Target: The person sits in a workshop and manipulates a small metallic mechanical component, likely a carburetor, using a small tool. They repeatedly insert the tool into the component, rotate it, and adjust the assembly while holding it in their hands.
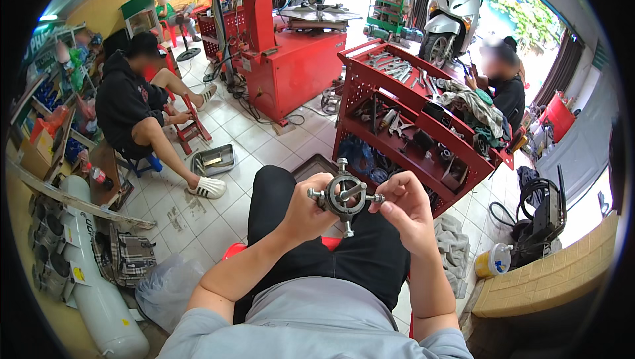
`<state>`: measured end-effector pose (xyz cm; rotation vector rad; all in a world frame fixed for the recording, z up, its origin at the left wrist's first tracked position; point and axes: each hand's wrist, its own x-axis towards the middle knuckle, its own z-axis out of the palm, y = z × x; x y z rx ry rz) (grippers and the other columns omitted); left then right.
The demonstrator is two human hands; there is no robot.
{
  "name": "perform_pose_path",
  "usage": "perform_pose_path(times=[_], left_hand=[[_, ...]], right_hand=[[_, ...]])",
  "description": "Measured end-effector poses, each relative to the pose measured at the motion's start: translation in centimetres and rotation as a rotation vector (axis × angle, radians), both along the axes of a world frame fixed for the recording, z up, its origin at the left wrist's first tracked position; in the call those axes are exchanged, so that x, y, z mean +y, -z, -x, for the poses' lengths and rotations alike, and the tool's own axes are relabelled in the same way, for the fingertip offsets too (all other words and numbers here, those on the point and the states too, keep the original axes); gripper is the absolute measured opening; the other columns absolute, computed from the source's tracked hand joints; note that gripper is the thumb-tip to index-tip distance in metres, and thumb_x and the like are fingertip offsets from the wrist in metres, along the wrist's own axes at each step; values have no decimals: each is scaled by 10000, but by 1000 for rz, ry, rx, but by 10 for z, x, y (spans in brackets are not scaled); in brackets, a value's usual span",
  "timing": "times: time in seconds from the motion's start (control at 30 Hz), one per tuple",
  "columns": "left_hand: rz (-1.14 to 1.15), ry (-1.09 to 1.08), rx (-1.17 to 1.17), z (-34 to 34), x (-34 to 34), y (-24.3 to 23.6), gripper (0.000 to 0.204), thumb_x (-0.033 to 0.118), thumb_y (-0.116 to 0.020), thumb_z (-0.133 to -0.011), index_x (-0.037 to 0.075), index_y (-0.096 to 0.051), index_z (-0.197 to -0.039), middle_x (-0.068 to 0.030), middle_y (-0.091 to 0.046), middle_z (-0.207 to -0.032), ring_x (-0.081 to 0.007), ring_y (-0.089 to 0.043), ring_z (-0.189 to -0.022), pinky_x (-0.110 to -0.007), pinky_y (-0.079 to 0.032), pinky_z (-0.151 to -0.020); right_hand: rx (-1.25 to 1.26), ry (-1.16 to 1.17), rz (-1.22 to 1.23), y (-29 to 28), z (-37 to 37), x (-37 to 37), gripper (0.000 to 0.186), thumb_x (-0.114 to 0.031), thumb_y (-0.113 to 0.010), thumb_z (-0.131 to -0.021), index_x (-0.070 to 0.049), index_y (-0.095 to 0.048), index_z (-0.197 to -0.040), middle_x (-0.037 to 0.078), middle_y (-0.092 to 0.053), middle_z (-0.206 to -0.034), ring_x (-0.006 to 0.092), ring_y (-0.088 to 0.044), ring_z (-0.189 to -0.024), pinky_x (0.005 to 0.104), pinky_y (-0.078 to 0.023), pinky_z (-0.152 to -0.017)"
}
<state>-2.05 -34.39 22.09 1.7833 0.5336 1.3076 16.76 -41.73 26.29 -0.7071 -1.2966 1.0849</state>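
Note:
My left hand [306, 215] grips a steel ring-shaped tool [345, 207] from its left side, holding it above my lap. The tool has bolts sticking out around its rim and a metal rod across its middle. My right hand [403, 213] is at the tool's right side, thumb and forefinger closed around the tip of the right bolt [377, 198]. Black-trousered legs lie beneath both hands, and a dark metal tray [303, 168] shows on the tiled floor behind the tool, partly hidden.
A red tool cart [407, 131] with wrenches stands ahead-right. A seated co-worker [129, 101] is at left, near a tray [213, 159]; another person [503, 88] sits by a scooter [446, 12]. A red machine [291, 68] stands behind. A white cylinder [99, 279] lies lower left.

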Motion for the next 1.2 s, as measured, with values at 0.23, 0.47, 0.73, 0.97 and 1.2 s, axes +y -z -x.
perform_pose_path(times=[0.23, 0.47, 0.73, 0.97, 1.2], left_hand=[[-23, -11, 47, 2, -2, -7, 137, 72, -751, -705, 41, -665, -807, -59, -623, -776, -194, -579, -705, -303, -451, -655], [-22, 9, 5, 1, -1, -2, 149, 94, -757, -700, 41, -665, -806, -62, -614, -762, -204, -575, -697, -309, -444, -640], [-140, -65, 91, 3, -1, -10, 206, 124, -774, -685, 41, -594, -739, -78, -572, -718, -247, -546, -663, -333, -430, -616], [-285, -89, 71, 5, 3, -11, 264, 158, -778, -675, 40, -547, -725, -84, -548, -694, -263, -529, -643, -343, -416, -600], [-321, -92, 65, 6, 6, -8, 272, 170, -774, -678, 37, -541, -725, -84, -546, -695, -262, -522, -634, -346, -412, -590]], right_hand=[[-15, -34, 62, -2, -2, 0, 132, -87, -577, -955, -21, -485, -1022, 59, -571, -883, 103, -570, -770, 245, -488, -694], [19, 1, 97, -8, 4, -2, 137, -52, -612, -921, -26, -500, -996, 57, -576, -896, 116, -584, -770, 253, -490, -705], [-82, 17, 37, -5, 0, -2, 163, -132, -588, -957, -11, -514, -1038, 43, -569, -872, 84, -556, -748, 239, -471, -681], [-10, -99, 169, -6, -9, -3, 171, -73, -625, -920, -16, -519, -1042, 27, -553, -904, 78, -544, -799, 232, -460, -713], [-56, 16, -43, -1, 0, 1, 160, -123, -591, -954, -9, -517, -1040, 32, -566, -849, 92, -562, -754, 255, -479, -690]])
